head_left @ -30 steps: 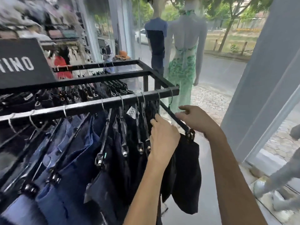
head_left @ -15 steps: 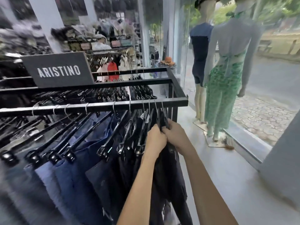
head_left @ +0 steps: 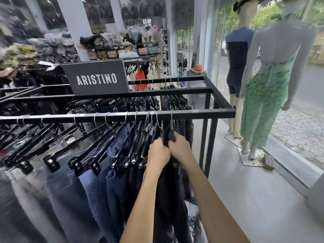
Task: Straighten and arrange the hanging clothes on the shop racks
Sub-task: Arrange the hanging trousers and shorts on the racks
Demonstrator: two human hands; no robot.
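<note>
Both forearms reach forward from the near edge. The left hand [head_left: 158,153] and right hand [head_left: 180,149] meet knuckle to knuckle, each with its fingers curled tight. They grip the tops of the black hangers [head_left: 171,135] at the end of the row. The fingertips lie on the far side, so which hanger each hand holds cannot be told.

Straight below the hands the dark trousers [head_left: 168,199] hang from those hangers and fall between the forearms. Left of the left hand a run of blue jeans [head_left: 98,186] hangs slanted on clip hangers. Further left it gives way to blurred grey garments [head_left: 35,199].

Just above the hands the metal hooks loop over the front rail [head_left: 114,116] of the black rack. They are bunched close over the hands and spaced wider to the left. Beyond that rail a second row of dark clothes [head_left: 140,104] hangs on an inner rail. A black ARISTINO sign [head_left: 96,78] stands on the rack, up and left of the hands.

To the right of the right hand, across the pale floor [head_left: 236,190], a green-dressed mannequin [head_left: 268,95] stands by the shop window, with a navy-dressed mannequin [head_left: 236,62] just behind it. Farthest off, behind the sign, are shelves of bags [head_left: 140,50].
</note>
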